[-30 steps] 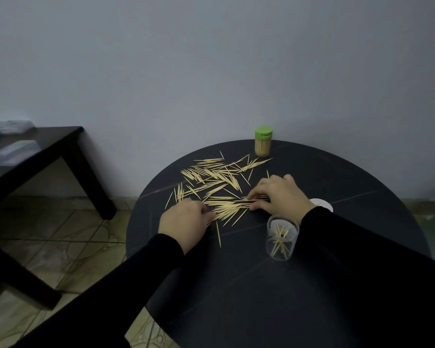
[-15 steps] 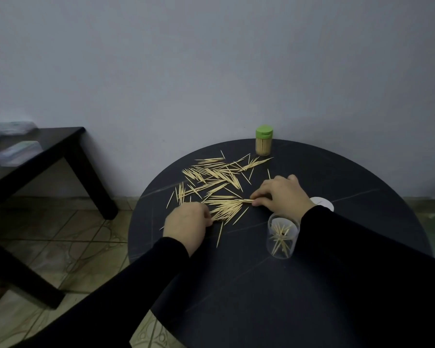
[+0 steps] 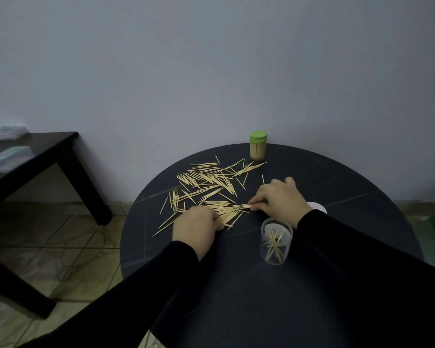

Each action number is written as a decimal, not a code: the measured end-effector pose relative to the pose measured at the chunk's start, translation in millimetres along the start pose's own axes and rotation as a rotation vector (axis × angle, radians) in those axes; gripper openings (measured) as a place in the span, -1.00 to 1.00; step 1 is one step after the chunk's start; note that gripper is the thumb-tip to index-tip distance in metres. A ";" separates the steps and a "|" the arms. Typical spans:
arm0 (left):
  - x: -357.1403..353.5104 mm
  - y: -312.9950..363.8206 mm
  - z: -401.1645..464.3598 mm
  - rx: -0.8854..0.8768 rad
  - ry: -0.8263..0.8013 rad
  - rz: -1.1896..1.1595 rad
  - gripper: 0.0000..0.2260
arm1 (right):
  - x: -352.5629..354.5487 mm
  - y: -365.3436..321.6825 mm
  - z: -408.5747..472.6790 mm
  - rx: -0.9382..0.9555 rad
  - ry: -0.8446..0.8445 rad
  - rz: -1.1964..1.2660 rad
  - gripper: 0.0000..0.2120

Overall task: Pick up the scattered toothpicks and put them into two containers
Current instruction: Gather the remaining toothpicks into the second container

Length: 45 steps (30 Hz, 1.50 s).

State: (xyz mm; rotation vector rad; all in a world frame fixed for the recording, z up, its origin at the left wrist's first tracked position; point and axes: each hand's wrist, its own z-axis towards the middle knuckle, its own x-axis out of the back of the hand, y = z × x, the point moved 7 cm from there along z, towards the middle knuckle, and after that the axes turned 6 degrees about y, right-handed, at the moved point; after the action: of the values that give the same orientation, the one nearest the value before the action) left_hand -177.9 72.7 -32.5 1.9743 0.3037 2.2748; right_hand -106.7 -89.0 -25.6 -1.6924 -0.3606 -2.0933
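Note:
Several pale toothpicks [image 3: 206, 182] lie scattered across the far left part of the round black table [image 3: 337, 177]. A denser bunch of toothpicks [image 3: 227, 210] lies between my hands. My left hand [image 3: 195, 226] rests on the bunch's left end with fingers curled over it. My right hand [image 3: 280, 197] pinches the bunch's right end between thumb and forefinger. A clear open container [image 3: 276, 241] with several toothpicks inside stands just below my right wrist. A second container with a green lid [image 3: 258, 145], full of toothpicks, stands at the table's far edge.
A white lid [image 3: 318, 206] lies flat behind my right wrist. A dark rectangular side table [image 3: 35, 156] stands at the left with plastic items on it. A tiled floor lies between the tables, and a plain wall rises behind.
Both hands drew the near toothpicks together into a tighter bunch. My left hand slid slightly right and toward me; a few toothpicks now lie loose to its left.

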 end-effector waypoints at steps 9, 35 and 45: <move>-6.0 16.7 20.1 -0.094 0.041 0.040 -0.77 | -0.2 2.1 -1.1 -0.019 0.009 -0.050 -0.81; 31.7 32.4 42.4 -0.029 0.067 -0.060 -0.90 | 57.0 28.8 -47.0 -0.208 0.158 0.620 -0.93; 48.8 51.1 24.2 -0.110 0.180 -0.568 -0.87 | 76.7 16.7 -70.2 -0.108 0.167 0.878 -0.92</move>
State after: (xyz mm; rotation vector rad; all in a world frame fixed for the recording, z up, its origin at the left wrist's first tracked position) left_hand -158.8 35.3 29.3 1.3975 0.6459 2.0356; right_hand -172.2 -147.7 32.2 -1.3458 0.4815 -1.5667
